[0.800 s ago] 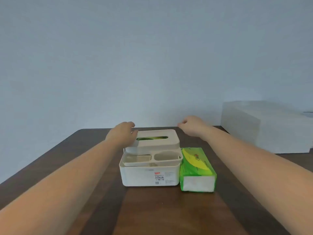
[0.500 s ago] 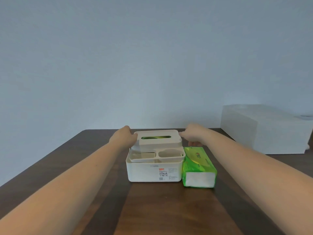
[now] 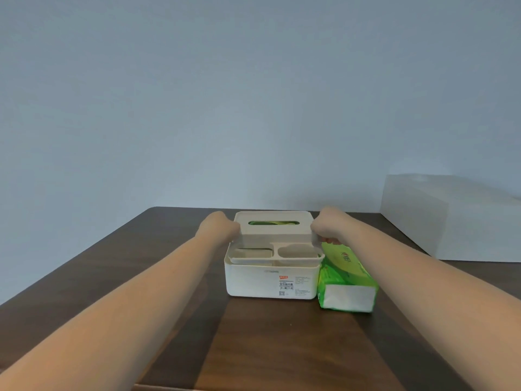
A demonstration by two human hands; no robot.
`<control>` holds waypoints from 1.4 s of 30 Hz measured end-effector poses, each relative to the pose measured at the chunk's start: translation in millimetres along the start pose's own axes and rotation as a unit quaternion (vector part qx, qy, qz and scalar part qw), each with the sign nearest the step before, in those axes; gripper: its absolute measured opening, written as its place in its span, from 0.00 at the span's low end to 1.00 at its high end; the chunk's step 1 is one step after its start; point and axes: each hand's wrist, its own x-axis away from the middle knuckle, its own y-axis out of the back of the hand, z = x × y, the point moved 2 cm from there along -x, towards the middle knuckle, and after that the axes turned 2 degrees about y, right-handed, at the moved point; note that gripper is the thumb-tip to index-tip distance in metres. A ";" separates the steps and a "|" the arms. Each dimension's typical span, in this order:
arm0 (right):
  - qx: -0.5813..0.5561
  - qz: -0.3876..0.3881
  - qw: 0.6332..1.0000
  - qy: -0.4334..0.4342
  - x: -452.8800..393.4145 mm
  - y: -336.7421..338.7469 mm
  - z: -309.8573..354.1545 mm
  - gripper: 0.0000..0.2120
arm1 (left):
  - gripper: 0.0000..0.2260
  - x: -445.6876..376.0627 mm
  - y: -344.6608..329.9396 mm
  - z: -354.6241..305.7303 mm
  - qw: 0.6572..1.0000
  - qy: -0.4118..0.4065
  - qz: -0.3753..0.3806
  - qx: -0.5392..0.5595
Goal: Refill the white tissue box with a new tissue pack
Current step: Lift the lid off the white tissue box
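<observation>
The white tissue box (image 3: 253, 280) stands in the middle of the dark wooden table (image 3: 267, 348). Its raised lid section (image 3: 273, 231) has a slot showing green inside, and two shallow compartments sit in front of it. My left hand (image 3: 218, 228) grips the lid's left end. At the lid's right end my right hand (image 3: 327, 227) holds on, fingers curled underneath. A green tissue pack (image 3: 345, 280) lies flat against the box's right side, its white end facing me.
A large white block (image 3: 451, 218) sits at the table's back right. The pale wall rises just behind the table's far edge. Bare wood lies to the left of the box and in front of it.
Both hands have closed in from above and beside the lid onto its two ends. The view has shifted, so the box sits slightly farther right and lower.
</observation>
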 end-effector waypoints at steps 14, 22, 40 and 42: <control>-0.030 -0.060 0.997 0.046 13.7 0.6 80.6 0.27 | 0.03 -4.7 72.4 42.5 0.991 0.017 -0.120 0.050; 0.013 -0.030 0.992 0.121 20.8 -42.5 152.3 0.11 | 0.03 -4.8 111.7 116.1 0.987 0.074 -0.141 0.017; 0.250 0.096 0.950 0.162 -7.3 -145.2 208.4 0.07 | 0.08 -25.0 96.6 209.6 0.981 0.146 -0.108 -0.063; 0.243 0.106 0.950 0.167 -12.9 -149.7 205.6 0.13 | 0.08 -27.0 93.7 210.6 0.982 0.145 -0.106 -0.066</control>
